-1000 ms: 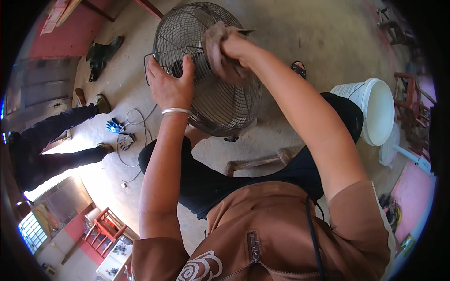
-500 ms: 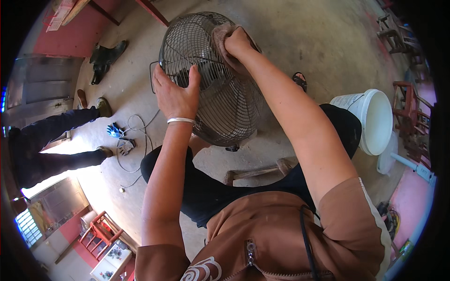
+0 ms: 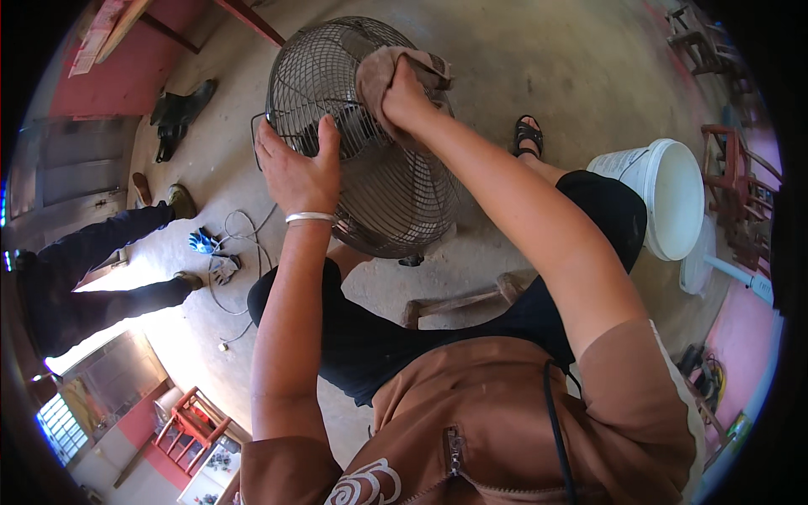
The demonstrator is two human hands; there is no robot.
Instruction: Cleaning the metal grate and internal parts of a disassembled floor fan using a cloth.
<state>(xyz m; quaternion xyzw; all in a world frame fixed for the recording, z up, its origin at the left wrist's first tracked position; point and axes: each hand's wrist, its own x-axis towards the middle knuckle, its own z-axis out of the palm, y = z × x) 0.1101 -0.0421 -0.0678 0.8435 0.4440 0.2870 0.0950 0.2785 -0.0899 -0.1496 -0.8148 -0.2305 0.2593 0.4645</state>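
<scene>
A large round metal fan point(image 3: 396, 198) with a dark wire cage stands on the floor between my legs. My left hand point(image 3: 299, 164) grips the cage's left side beside the wire handle, thumb on the front, its fingertips partly hidden at the edge. In my right hand point(image 3: 406, 103) is a bunched brown cloth point(image 3: 379, 77), pressed against the upper right of the cage. One end of the cloth hangs out past the rim.
A white bucket point(image 3: 676, 200) lies tilted at the right, near a pale lid point(image 3: 697, 257). A cable point(image 3: 268, 244) and blue-grey gloves point(image 3: 204, 241) lie on the floor at the left. Another person's legs point(image 3: 109, 227) stand there, with dark boots point(image 3: 181, 109) beyond. A low wooden stool point(image 3: 459, 306) is beneath me.
My right hand has moved the cloth leftward across the cage from its right rim, and more of the cloth's end shows. My left hand keeps its hold. The whole view has shifted slightly.
</scene>
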